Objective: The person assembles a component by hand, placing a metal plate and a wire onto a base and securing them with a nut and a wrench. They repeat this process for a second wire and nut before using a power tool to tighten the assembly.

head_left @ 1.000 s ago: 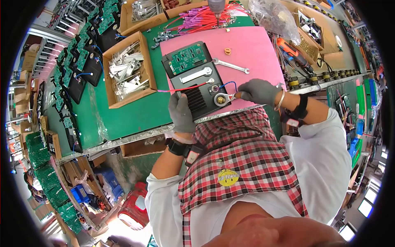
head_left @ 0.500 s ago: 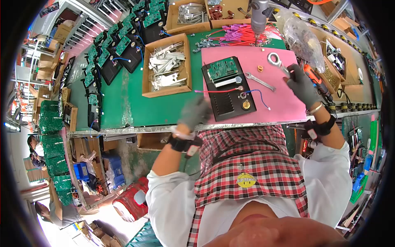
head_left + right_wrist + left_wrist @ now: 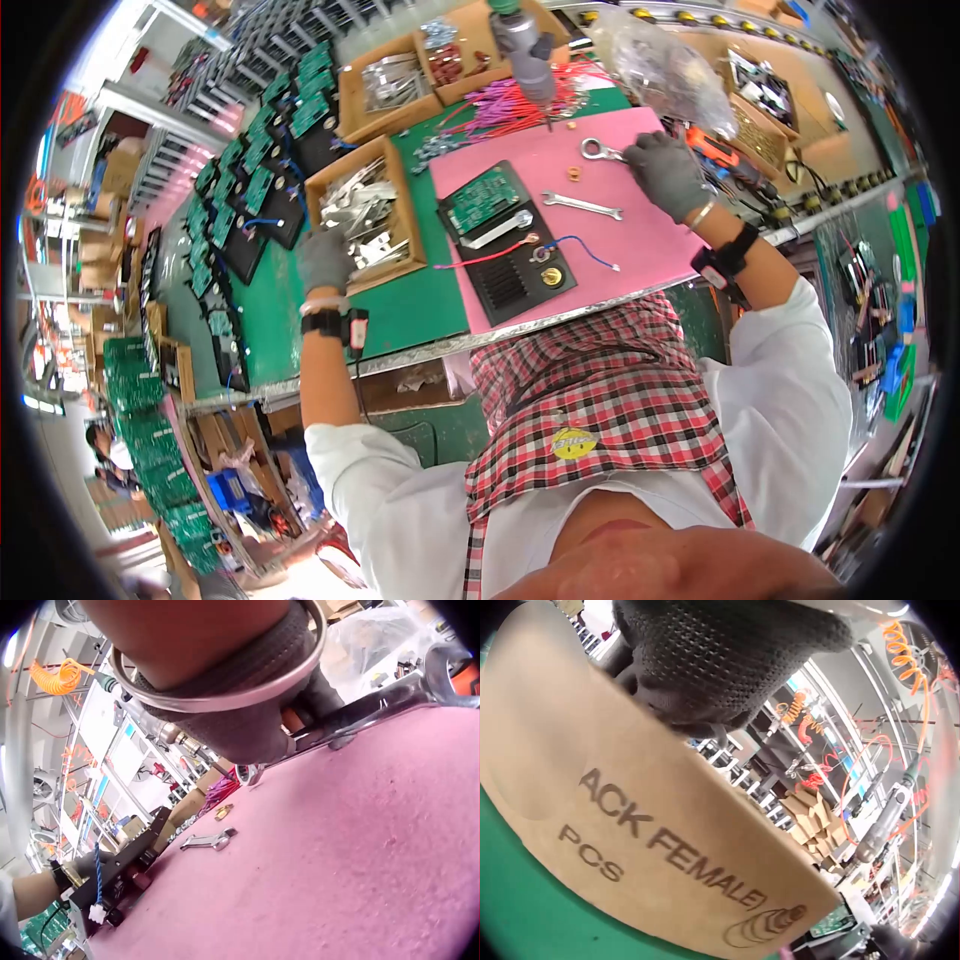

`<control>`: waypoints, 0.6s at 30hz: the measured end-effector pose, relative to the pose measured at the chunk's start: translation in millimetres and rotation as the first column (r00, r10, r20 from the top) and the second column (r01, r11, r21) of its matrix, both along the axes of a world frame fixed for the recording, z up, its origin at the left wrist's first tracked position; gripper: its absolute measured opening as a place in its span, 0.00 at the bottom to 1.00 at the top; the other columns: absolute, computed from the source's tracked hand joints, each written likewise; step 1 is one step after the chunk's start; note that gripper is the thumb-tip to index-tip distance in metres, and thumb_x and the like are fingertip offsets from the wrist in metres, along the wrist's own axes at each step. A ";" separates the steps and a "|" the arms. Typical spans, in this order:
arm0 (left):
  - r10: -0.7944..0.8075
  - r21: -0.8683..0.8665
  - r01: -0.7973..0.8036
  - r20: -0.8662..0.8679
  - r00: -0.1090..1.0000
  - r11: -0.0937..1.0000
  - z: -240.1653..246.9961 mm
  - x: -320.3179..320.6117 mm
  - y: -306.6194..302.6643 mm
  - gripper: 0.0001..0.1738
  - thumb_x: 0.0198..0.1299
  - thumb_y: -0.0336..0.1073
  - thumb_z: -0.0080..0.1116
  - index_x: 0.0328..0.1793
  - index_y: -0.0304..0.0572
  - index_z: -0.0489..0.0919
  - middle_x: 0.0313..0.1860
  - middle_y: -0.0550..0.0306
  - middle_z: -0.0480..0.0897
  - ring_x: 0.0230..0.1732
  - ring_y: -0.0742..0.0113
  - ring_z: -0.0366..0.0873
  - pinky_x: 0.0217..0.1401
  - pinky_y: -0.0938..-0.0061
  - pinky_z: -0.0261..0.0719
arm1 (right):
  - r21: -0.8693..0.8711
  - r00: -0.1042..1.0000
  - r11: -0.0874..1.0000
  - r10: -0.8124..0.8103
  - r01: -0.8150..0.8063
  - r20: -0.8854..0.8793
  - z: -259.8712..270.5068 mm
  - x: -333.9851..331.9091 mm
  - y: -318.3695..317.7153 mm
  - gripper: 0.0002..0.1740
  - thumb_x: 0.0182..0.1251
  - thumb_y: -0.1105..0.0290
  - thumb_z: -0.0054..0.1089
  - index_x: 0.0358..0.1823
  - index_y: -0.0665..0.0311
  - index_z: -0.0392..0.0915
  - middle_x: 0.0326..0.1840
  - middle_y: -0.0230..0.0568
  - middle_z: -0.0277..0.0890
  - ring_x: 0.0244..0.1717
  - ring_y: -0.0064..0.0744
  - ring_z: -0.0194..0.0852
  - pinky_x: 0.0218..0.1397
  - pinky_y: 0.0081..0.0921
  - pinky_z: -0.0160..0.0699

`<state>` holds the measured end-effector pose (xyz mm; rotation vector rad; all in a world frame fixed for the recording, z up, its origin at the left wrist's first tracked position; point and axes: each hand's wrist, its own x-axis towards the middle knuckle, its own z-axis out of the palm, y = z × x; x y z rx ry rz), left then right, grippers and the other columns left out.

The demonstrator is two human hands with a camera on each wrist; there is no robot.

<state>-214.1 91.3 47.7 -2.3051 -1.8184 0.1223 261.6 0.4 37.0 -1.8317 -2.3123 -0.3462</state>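
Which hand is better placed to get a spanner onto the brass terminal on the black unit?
Right, probably. The right hand grips the ring spanner on the pink mat, where the black unit with its brass terminal lies. The left hand is off at the cardboard box on the green table.

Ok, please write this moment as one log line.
left hand: at box | right hand: holds wrench | wrench over mat

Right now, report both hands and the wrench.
Right grip holds wrench over pink mat. Left grip at bracket box, grasp unclear. Second spanner lies loose nearby.
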 end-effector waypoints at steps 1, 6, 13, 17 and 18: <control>-0.010 0.091 0.011 -0.004 1.000 0.996 1.8 -6.5 1.4 0.08 0.49 0.33 0.52 0.37 0.49 0.79 0.35 0.52 0.80 0.40 0.51 0.75 0.44 0.62 0.73 | -0.079 0.988 0.995 0.045 -0.057 -0.146 -1.6 -2.8 4.8 0.07 0.53 0.68 0.54 0.35 0.55 0.76 0.35 0.37 0.72 0.40 0.40 0.72 0.40 0.40 0.74; -0.007 0.163 -0.133 0.656 0.755 0.978 32.0 4.4 -28.4 0.06 0.58 0.34 0.50 0.37 0.42 0.74 0.31 0.56 0.78 0.32 0.61 0.76 0.34 0.70 0.75 | -0.254 0.940 0.965 -0.035 -0.057 -0.341 -22.7 -41.5 31.3 0.09 0.54 0.63 0.56 0.36 0.55 0.78 0.37 0.37 0.72 0.40 0.41 0.74 0.40 0.38 0.75; 0.615 -0.548 0.463 0.788 0.007 0.697 18.6 106.1 -130.4 0.09 0.61 0.35 0.46 0.40 0.35 0.71 0.25 0.60 0.70 0.19 0.73 0.67 0.25 0.80 0.70 | -0.228 0.968 0.971 0.014 -0.073 -0.250 -45.7 -48.1 35.1 0.09 0.55 0.62 0.55 0.34 0.56 0.77 0.37 0.37 0.72 0.40 0.40 0.74 0.39 0.37 0.75; 0.698 -0.686 0.458 0.694 0.177 0.566 15.6 134.3 -140.3 0.11 0.60 0.38 0.48 0.36 0.35 0.73 0.20 0.63 0.69 0.16 0.77 0.63 0.17 0.83 0.63 | -0.236 0.976 0.970 0.009 -0.061 -0.216 -34.7 -53.7 30.9 0.09 0.56 0.60 0.54 0.32 0.55 0.77 0.38 0.37 0.73 0.40 0.40 0.74 0.37 0.38 0.75; 0.683 -0.683 0.455 0.703 0.198 0.571 13.9 136.0 -140.7 0.12 0.60 0.38 0.48 0.35 0.35 0.73 0.19 0.63 0.69 0.15 0.78 0.63 0.16 0.83 0.62 | -0.215 0.977 0.974 0.024 -0.070 -0.211 -36.1 -53.9 30.6 0.09 0.56 0.60 0.53 0.31 0.55 0.77 0.37 0.37 0.73 0.40 0.39 0.74 0.37 0.38 0.75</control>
